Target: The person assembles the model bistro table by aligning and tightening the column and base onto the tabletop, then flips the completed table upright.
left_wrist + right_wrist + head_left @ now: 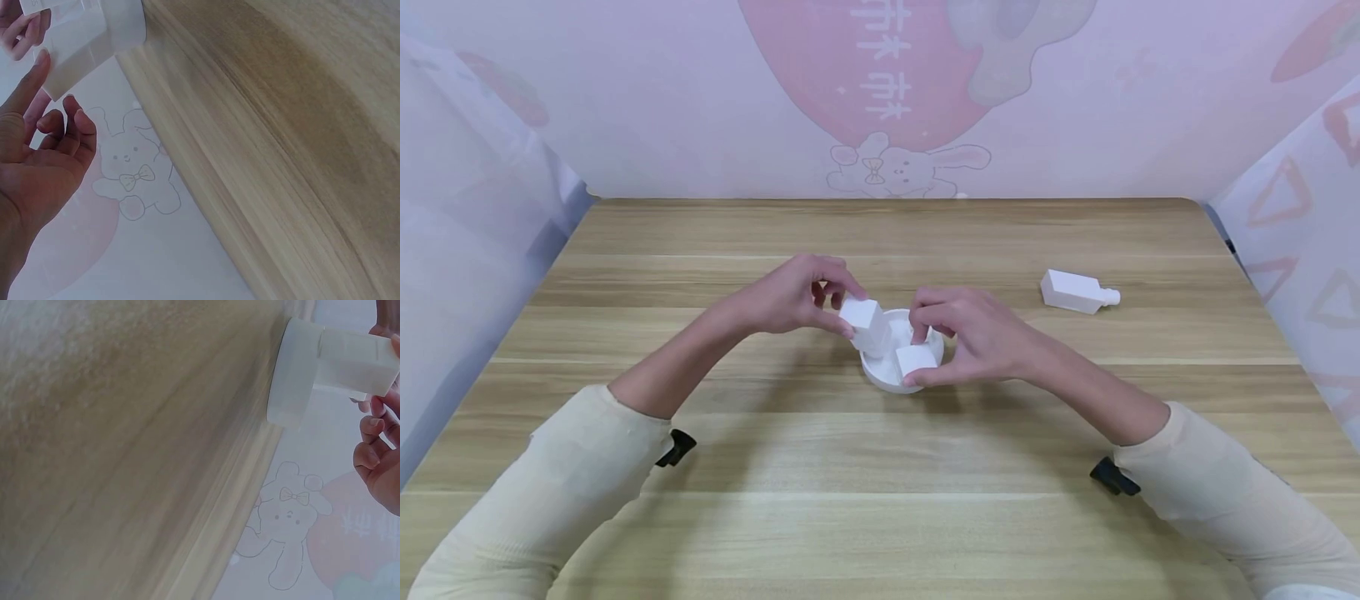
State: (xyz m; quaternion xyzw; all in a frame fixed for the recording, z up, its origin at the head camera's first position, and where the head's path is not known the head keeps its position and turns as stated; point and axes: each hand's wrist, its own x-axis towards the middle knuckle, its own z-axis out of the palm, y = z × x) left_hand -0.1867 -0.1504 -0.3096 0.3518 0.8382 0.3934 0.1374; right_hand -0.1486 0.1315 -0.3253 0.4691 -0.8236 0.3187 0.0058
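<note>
A round white shallow dish (887, 385) stands near the middle of the wooden table. My left hand (797, 296) pinches a white square-sided container (861, 315) between thumb and fingers, at the dish's left side. In the left wrist view this container (75, 53) looks tilted; I cannot tell whether it touches the dish. With thumb and index finger, my right hand (973, 337) grips a second white square-sided container (917, 360) at the dish's right side. The right wrist view shows it (353, 359) rising from the dish (290, 375). Both containers' lower ends are hidden.
A white square-sided bottle (1070, 291) with a narrow neck lies on its side at the back right of the wooden table (880, 500). Behind the table's far edge hangs a pale printed curtain (700, 100), with more curtain at both sides.
</note>
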